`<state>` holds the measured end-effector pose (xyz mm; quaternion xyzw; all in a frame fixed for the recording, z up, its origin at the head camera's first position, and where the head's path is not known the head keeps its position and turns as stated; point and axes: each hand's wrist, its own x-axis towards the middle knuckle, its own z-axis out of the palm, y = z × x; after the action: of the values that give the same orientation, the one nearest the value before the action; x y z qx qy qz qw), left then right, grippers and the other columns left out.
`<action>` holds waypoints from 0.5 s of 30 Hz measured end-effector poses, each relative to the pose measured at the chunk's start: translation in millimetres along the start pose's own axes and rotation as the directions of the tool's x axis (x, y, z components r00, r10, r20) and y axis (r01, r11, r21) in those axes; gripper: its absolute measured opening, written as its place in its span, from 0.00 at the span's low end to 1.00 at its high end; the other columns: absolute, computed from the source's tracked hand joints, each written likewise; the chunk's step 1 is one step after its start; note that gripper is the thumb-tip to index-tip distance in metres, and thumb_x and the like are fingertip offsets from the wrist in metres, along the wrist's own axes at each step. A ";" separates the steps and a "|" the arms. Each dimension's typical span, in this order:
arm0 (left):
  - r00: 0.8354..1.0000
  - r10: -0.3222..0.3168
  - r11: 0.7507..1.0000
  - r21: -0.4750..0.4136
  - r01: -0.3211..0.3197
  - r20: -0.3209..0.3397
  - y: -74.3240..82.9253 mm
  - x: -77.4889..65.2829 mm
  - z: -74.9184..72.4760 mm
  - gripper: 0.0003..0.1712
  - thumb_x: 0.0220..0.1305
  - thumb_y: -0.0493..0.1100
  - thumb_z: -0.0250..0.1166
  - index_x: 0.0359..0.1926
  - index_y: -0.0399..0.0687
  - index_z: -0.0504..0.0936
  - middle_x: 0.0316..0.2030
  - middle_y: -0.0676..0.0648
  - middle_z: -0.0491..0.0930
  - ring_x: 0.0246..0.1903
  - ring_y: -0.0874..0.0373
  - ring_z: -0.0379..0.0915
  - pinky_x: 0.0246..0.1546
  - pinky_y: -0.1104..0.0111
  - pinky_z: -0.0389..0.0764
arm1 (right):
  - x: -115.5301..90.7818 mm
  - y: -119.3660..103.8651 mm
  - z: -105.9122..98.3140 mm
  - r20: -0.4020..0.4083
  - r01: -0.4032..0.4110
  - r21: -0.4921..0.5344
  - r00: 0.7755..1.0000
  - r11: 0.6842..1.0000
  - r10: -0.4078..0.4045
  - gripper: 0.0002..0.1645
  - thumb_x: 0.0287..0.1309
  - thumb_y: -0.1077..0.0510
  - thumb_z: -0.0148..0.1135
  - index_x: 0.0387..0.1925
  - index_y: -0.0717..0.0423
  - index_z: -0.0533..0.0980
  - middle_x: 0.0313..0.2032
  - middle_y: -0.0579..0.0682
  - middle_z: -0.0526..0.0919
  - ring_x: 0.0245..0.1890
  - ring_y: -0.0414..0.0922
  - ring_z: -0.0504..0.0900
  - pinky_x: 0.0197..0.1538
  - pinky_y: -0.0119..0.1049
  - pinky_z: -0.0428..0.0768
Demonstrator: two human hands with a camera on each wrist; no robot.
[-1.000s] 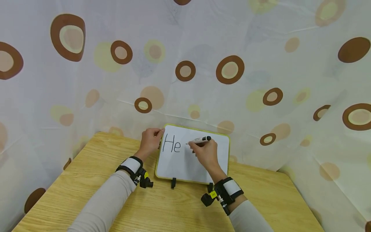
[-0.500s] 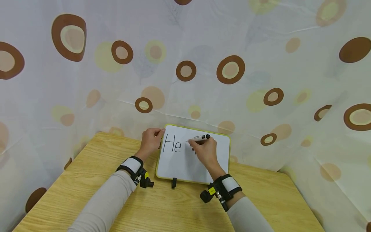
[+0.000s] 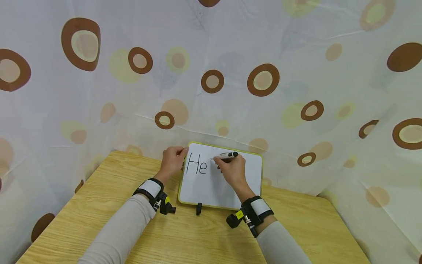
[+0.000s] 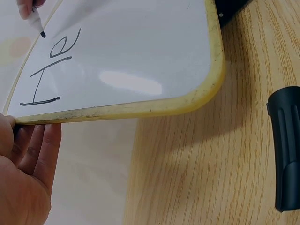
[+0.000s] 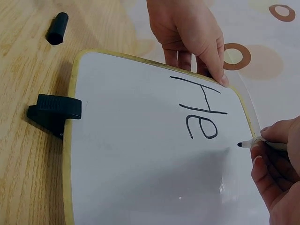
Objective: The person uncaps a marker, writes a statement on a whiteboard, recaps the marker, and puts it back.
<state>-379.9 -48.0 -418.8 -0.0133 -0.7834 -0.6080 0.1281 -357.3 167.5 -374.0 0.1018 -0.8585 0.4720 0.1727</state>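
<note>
A whiteboard with a yellow rim leans back on the table, the letters "He" written in black at its upper left. My left hand grips the board's left edge near the top corner; in the left wrist view its thumb lies at the front and its fingers go behind the rim. In my right hand a white marker with a black end is pinched between thumb and fingers. Its black tip points at the board, just right of the "e", close to the surface.
Black stand feet hold the board's lower edge; one clip shows large in the right wrist view. A black marker cap lies on the wooden table left of the board. A dotted curtain hangs behind.
My right hand and the marker have shifted slightly up and to the left over the board. My left hand keeps its grip, and the letters look the same.
</note>
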 end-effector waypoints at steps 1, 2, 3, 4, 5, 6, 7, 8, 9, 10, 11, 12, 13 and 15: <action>1.000 -0.001 1.000 0.000 0.001 -0.001 0.2 -0.2 0.1 0.17 0.78 0.48 0.59 0.46 0.40 0.88 0.37 0.42 0.85 0.28 0.53 0.80 0.24 0.67 0.85 | 0.6 0.3 0.7 -0.002 0.003 -0.002 1.000 1.000 -0.003 0.07 0.58 0.58 0.75 0.32 0.58 0.87 0.27 0.61 0.87 0.25 0.60 0.85 0.23 0.33 0.80; 1.000 -0.001 1.000 0.000 0.001 -0.002 0.4 -0.3 0.2 0.17 0.78 0.48 0.59 0.46 0.40 0.88 0.37 0.42 0.85 0.28 0.53 0.80 0.25 0.67 0.85 | 1.1 0.3 1.4 -0.004 0.007 -0.005 1.000 1.000 -0.007 0.07 0.58 0.58 0.74 0.33 0.58 0.87 0.27 0.60 0.87 0.25 0.60 0.85 0.23 0.33 0.80; 1.000 -0.001 1.000 0.001 0.001 -0.002 0.5 -0.3 0.3 0.17 0.78 0.48 0.59 0.46 0.40 0.88 0.37 0.42 0.85 0.28 0.53 0.80 0.25 0.67 0.85 | 1.4 0.2 1.8 -0.006 0.012 -0.006 1.000 1.000 -0.013 0.07 0.58 0.58 0.74 0.33 0.58 0.87 0.27 0.59 0.87 0.25 0.59 0.85 0.24 0.33 0.80; 1.000 -0.002 1.000 0.002 0.002 -0.002 0.6 -0.5 0.3 0.18 0.78 0.49 0.59 0.46 0.40 0.88 0.37 0.42 0.85 0.28 0.53 0.80 0.25 0.67 0.85 | 1.7 0.1 2.4 -0.009 0.017 -0.008 1.000 1.000 -0.017 0.06 0.58 0.59 0.74 0.33 0.59 0.87 0.26 0.59 0.87 0.25 0.59 0.85 0.24 0.33 0.80; 1.000 -0.004 1.000 0.003 0.004 0.000 0.6 -0.5 0.4 0.18 0.78 0.49 0.59 0.46 0.40 0.88 0.37 0.42 0.85 0.29 0.53 0.80 0.25 0.67 0.86 | 1.9 0.1 2.9 -0.013 0.022 -0.009 1.000 1.000 -0.022 0.06 0.58 0.59 0.74 0.34 0.59 0.87 0.26 0.58 0.87 0.25 0.59 0.85 0.24 0.33 0.80; 1.000 -0.006 1.000 0.004 0.006 0.002 0.7 -0.5 0.5 0.18 0.78 0.49 0.59 0.46 0.40 0.88 0.37 0.42 0.85 0.29 0.53 0.81 0.25 0.67 0.86 | 2.1 -0.1 3.4 -0.016 0.025 -0.008 1.000 1.000 -0.025 0.06 0.58 0.59 0.74 0.34 0.59 0.86 0.26 0.56 0.87 0.25 0.59 0.85 0.24 0.33 0.81; 1.000 -0.009 1.000 0.005 0.009 0.003 0.9 -0.8 0.5 0.18 0.78 0.49 0.59 0.47 0.40 0.88 0.37 0.42 0.85 0.29 0.53 0.81 0.26 0.67 0.86 | 2.3 -0.3 3.7 -0.019 0.027 -0.008 0.999 1.000 -0.027 0.06 0.58 0.59 0.75 0.34 0.59 0.86 0.26 0.55 0.87 0.25 0.59 0.86 0.24 0.33 0.81; 1.000 -0.011 1.000 0.005 0.011 0.003 1.0 -0.8 0.6 0.18 0.78 0.49 0.59 0.47 0.40 0.88 0.37 0.42 0.85 0.30 0.53 0.81 0.26 0.67 0.86 | 2.6 -0.4 4.2 -0.021 0.031 -0.009 0.999 0.999 -0.031 0.06 0.58 0.60 0.75 0.34 0.60 0.86 0.25 0.54 0.87 0.25 0.59 0.86 0.24 0.33 0.81; 1.000 -0.012 1.000 0.004 0.012 0.003 1.0 -0.8 0.6 0.19 0.78 0.50 0.59 0.47 0.40 0.88 0.37 0.42 0.85 0.30 0.53 0.80 0.26 0.67 0.86 | 2.9 -0.6 4.6 -0.022 0.033 -0.006 0.999 0.999 -0.033 0.06 0.58 0.60 0.75 0.34 0.60 0.86 0.25 0.54 0.87 0.25 0.59 0.86 0.24 0.33 0.81; 1.000 -0.012 1.000 0.004 0.012 0.002 1.1 -0.9 0.6 0.19 0.78 0.50 0.59 0.47 0.40 0.88 0.37 0.42 0.85 0.30 0.53 0.80 0.26 0.67 0.86 | 3.3 -0.8 5.0 -0.022 0.035 -0.006 0.999 0.999 -0.035 0.06 0.58 0.60 0.74 0.34 0.60 0.87 0.25 0.54 0.87 0.25 0.59 0.86 0.24 0.32 0.81; 1.000 -0.012 1.000 0.003 0.012 0.000 1.1 -0.9 0.6 0.19 0.78 0.50 0.59 0.47 0.40 0.88 0.37 0.42 0.85 0.30 0.53 0.80 0.26 0.67 0.86 | 3.6 -1.0 5.4 -0.022 0.036 -0.005 0.999 0.999 -0.037 0.06 0.58 0.60 0.74 0.34 0.60 0.87 0.25 0.54 0.87 0.25 0.59 0.86 0.24 0.33 0.81; 1.000 -0.012 1.000 0.003 0.012 -0.001 1.0 -1.0 0.6 0.19 0.78 0.50 0.59 0.47 0.40 0.88 0.37 0.43 0.85 0.30 0.53 0.80 0.26 0.67 0.86 | 4.0 -1.0 5.8 -0.023 0.038 -0.005 0.999 0.999 -0.038 0.05 0.59 0.60 0.74 0.34 0.59 0.87 0.25 0.54 0.87 0.25 0.59 0.86 0.24 0.33 0.81; 1.000 -0.009 1.000 0.003 0.009 -0.002 0.9 -1.2 0.5 0.18 0.78 0.50 0.59 0.46 0.40 0.88 0.37 0.43 0.85 0.30 0.52 0.81 0.25 0.67 0.86 | 4.5 -1.0 6.3 -0.025 0.040 -0.007 0.999 0.999 -0.040 0.05 0.58 0.60 0.74 0.34 0.59 0.87 0.25 0.54 0.87 0.25 0.59 0.85 0.23 0.33 0.80; 1.000 -0.007 1.000 0.002 0.007 -0.002 0.7 -1.3 0.3 0.18 0.78 0.50 0.59 0.46 0.40 0.88 0.37 0.43 0.85 0.30 0.52 0.81 0.25 0.67 0.86 | 5.4 -0.5 7.0 -0.030 0.043 -0.009 0.999 0.999 -0.043 0.05 0.58 0.60 0.74 0.33 0.59 0.87 0.25 0.55 0.87 0.24 0.58 0.85 0.23 0.33 0.80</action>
<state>-378.7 -47.3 -418.5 -0.0097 -0.7840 -0.6076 0.1269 -363.5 161.2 -375.0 0.1124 -0.8553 0.4662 0.1961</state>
